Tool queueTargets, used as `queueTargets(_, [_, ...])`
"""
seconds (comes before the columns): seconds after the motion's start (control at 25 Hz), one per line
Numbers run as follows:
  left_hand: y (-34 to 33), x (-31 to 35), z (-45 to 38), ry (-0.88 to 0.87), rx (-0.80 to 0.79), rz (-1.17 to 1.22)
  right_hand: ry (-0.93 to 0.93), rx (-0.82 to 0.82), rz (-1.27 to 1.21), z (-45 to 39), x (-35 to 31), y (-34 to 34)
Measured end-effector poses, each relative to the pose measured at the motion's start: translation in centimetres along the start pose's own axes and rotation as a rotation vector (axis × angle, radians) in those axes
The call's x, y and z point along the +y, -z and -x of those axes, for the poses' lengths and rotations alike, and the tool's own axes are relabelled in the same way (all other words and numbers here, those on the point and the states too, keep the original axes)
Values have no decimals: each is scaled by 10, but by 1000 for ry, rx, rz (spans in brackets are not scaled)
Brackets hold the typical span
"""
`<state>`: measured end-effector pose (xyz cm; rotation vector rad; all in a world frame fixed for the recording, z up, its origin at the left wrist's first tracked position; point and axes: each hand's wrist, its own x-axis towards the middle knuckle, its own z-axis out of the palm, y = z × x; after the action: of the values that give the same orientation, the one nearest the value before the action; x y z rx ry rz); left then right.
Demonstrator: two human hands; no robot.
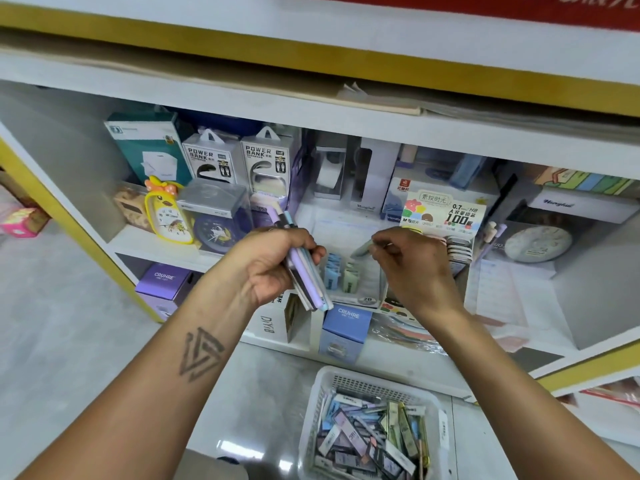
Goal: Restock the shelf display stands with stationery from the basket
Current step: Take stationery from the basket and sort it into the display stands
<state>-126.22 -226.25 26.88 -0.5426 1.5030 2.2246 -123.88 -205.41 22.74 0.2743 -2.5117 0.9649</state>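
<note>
My left hand (273, 268) is closed around a bundle of slim pastel lead cases (306, 278), purple, blue and dark, held in front of the shelf. My right hand (405, 261) pinches a single grey-green lead case (362, 250) just above the white display stand (360, 292), which has several blue and green cases standing in its slots. The stand's header card (441, 213) rises behind it. Below, on the floor, a white plastic basket (323, 386) holds several more lead cases in mixed colours.
The shelf holds power bank boxes (242, 157), a yellow duck clock (166, 216), a tape dispenser box (329, 171) and a round clock (535, 244). Purple and blue CRUHRE boxes (346, 323) stand on the lower shelf. An upper shelf edge (311, 64) overhangs.
</note>
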Motion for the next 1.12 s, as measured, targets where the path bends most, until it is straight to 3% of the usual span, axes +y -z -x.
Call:
queueTargets(0.6, [-9,-2,6,29,-79,-3,118,-306,242,-2,6,-14])
queueTargets(0.68, [-14,-1,7,28,-120,24,19,-244,93,-3,0,-11])
queueTargets(0.72, [-17,-1,7,26,-136,65,-115,-219,-64,-4,-3,-7])
queueTargets(0.84, [-29,-3,8,8,-180,185,-527,-374,-649,-5,-12,9])
queueTargets(0.96, [-42,-10,5,-4,-214,211,-638,-544,-925,4,-15,23])
queueTargets(1.12, [-60,-20,1,-15,-282,254,-707,-449,-1013,9,-9,37])
